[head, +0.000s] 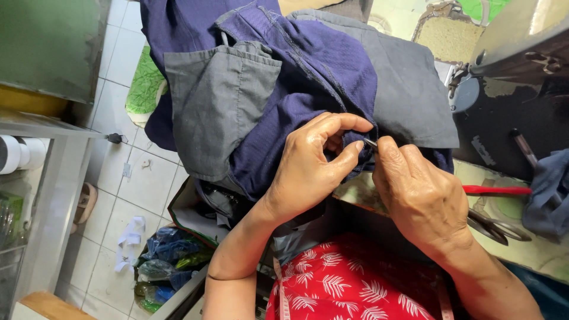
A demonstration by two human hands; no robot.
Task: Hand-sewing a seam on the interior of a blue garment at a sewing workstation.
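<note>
A dark blue garment with grey pocket linings lies bunched on the table edge in front of me. My left hand pinches a fold of the blue cloth between thumb and fingers. My right hand sits just to its right, fingers closed on a thin metal tool whose tip pokes into the seam between both hands. Part of the garment hangs down toward the floor.
A sewing machine stands at the upper right. Scissors and a red-handled tool lie on the table right of my hand. Tiled floor, a bag of scraps and a metal shelf are at left.
</note>
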